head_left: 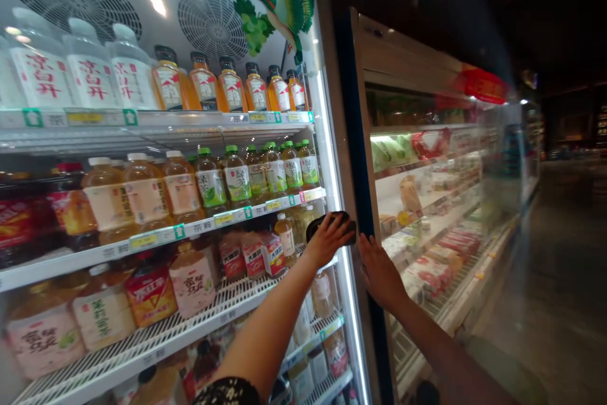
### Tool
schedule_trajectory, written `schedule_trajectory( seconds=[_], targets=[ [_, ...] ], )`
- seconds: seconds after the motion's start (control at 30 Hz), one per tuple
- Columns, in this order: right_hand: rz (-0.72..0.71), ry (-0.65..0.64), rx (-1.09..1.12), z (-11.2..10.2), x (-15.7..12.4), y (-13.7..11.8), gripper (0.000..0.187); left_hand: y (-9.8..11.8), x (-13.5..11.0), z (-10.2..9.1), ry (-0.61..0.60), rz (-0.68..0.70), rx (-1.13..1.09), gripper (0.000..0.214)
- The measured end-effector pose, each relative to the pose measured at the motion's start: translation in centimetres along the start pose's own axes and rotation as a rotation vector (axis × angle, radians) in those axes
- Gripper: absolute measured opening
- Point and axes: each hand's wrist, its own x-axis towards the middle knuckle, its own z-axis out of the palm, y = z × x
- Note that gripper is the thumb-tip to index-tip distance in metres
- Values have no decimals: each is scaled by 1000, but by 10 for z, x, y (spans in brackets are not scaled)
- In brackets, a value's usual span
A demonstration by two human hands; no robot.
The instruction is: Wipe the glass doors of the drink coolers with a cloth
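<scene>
Hand [328,239] against dark, rounded handle [313,227]

Left hand [331,234] rests on a dark handle [351,232].

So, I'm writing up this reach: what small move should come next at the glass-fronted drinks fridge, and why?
Perhaps a gentle pull with the bare left hand on the black rounded handle: that hand already lies over it, and the clear glass door appears shut, though that's hard to confirm.
</scene>
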Motion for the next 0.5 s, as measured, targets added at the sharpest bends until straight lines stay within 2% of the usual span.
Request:
schedule_trajectory(
  seconds=[0.07,0.1,0.23,0.3,0.37,0.5],
  targets=[
    [24,-8,-4,0,-4,5,90,4,5,8,-20,74,-26,53],
    [41,-13,-5,0,-5,8,90,3,10,10,-17,61,-33,53],
    [88,-19,26,-2,-9,16,87,2,37,17,30,-145,-35,60],
    [99,-19,49,-1,-12,18,85,11,43,25,31,-174,-45,61],
    [117,-8,75,1,-18,18,82,33,35,38,10,-122,-66,59],
    [159,24,119,4,-32,18,77,96,-8,64,-46,-8,-109,46]
  ],
)
